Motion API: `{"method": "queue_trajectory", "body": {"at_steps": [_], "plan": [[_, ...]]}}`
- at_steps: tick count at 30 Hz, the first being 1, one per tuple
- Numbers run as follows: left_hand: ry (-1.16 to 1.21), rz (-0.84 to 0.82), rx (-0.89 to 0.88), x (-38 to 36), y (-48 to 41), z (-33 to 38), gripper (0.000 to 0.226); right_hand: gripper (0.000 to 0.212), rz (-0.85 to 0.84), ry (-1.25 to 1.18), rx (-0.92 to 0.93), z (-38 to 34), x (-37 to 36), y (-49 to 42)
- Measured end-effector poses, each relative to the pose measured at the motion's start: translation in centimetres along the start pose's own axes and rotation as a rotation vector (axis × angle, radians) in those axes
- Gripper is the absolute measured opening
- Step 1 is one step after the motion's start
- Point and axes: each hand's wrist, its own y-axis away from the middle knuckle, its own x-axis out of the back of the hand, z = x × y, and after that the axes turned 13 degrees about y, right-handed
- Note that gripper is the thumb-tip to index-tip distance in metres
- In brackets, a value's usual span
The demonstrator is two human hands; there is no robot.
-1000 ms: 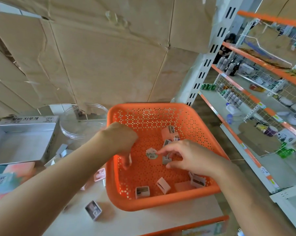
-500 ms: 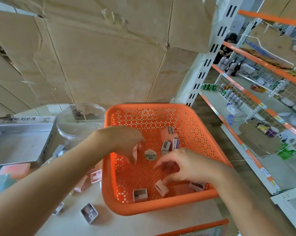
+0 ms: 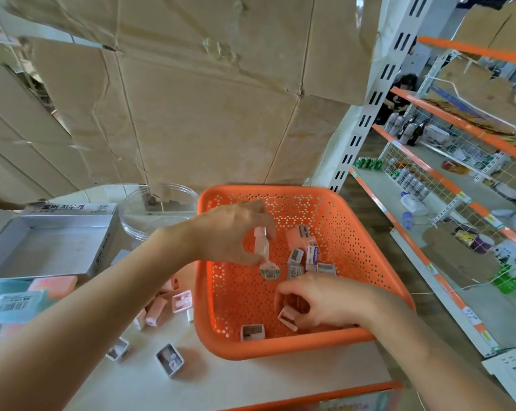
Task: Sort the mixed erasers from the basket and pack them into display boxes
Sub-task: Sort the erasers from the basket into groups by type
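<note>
1. the left hand (image 3: 230, 232) hangs over the middle of the orange basket (image 3: 369, 232). its grip is clamped, thumb against fingertips, on a pink eraser (image 3: 261, 244) (the only piece lifted clear of the basket floor).
2. the eraser's long axis stands near upright. its upper end sits in the pinch and its lower end points down at a round piece (image 3: 269, 269) lying just below it.
3. the silver display box (image 3: 43, 247) lies to the left of this grip, beyond the basket's left wall, open side up on the bench (image 3: 221, 378). the left hand is the nearer one, so we judge the carry goes leftward, with the eraser tipped over to lie flat.
4. the right hand (image 3: 324, 301) is low by the basket's near wall, its grip curled round a small pink piece (image 3: 287, 317).
5. the box's rim reads "로버 지우개" in dark korean letters. a white sleeve (image 3: 312, 253) in the basket reads "eraser" in blue, running along its length. barcodes show on the round piece and on a pale blue pack (image 3: 13, 304) at the far left; we cannot read the finer print.
6. loose pink pieces (image 3: 159, 310) lie on the bench between box and basket.
</note>
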Motion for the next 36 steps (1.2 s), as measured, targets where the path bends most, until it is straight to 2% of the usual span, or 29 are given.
{"method": "queue_trajectory", "body": {"at_steps": [4,9,15,21,28,32,36], "plan": [[0.045,0.101,-0.045,1.5,1.9,0.4,0.043,0.022,0.039,0.008,-0.022,-0.2,0.3,0.0],[0.052,0.205,-0.02,3.6,5.6,-0.2,0.041,0.013,0.289,-0.067,-0.101,-0.5,1.5,0.8],[0.026,0.242,0.069,5.0,11.3,-1.9,0.044,0.012,0.622,-0.226,-0.1,-3.5,3.5,1.1],[0.035,0.165,0.103,4.8,16.4,-3.5,0.047,0.017,0.8,-0.305,-0.061,-8.8,4.4,-0.4],[0.04,0.002,0.093,3.6,19.6,-5.1,0.047,0.02,0.808,-0.302,-0.104,-16.0,3.6,-2.2],[0.033,-0.083,0.058,2.1,20.2,-5.8,0.048,0.016,0.648,-0.205,-0.182,-18.7,1.6,-3.5],[-0.039,-0.138,0.031,0.7,20.3,-6.5,0.047,0.015,0.56,-0.119,-0.255,-19.8,-0.7,-4.8]]}}
